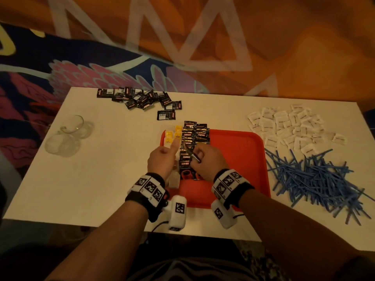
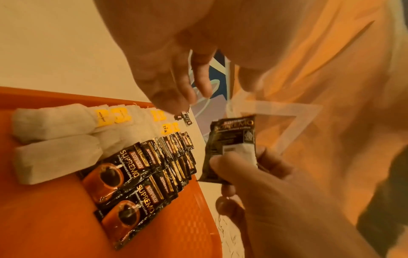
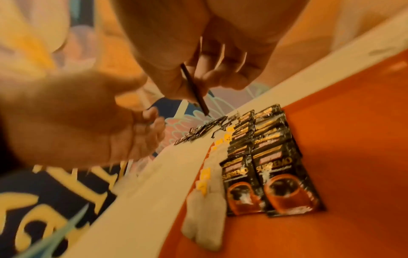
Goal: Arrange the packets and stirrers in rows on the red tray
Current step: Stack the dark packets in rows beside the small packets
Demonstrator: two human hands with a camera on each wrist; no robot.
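Note:
A red tray (image 1: 233, 159) lies mid-table. Along its left side run white tea bags (image 1: 171, 136) with yellow tags. Beside them lie two overlapping rows of black coffee packets (image 1: 194, 134), clear in the left wrist view (image 2: 137, 174). My right hand (image 1: 203, 161) hovers over these rows. It pinches one more black coffee packet (image 2: 232, 139) between thumb and fingers, seen edge-on in the right wrist view (image 3: 194, 90). My left hand (image 1: 162, 159) hangs above the tea bags with relaxed fingers (image 2: 183, 83) and holds nothing.
On the white table (image 1: 101, 179), loose black packets (image 1: 142, 98) lie behind the tray. White packets (image 1: 288, 126) sit at the back right, above a heap of blue stirrers (image 1: 316, 179). Clear glass cups (image 1: 69, 134) stand at the left. A patterned rug lies beyond.

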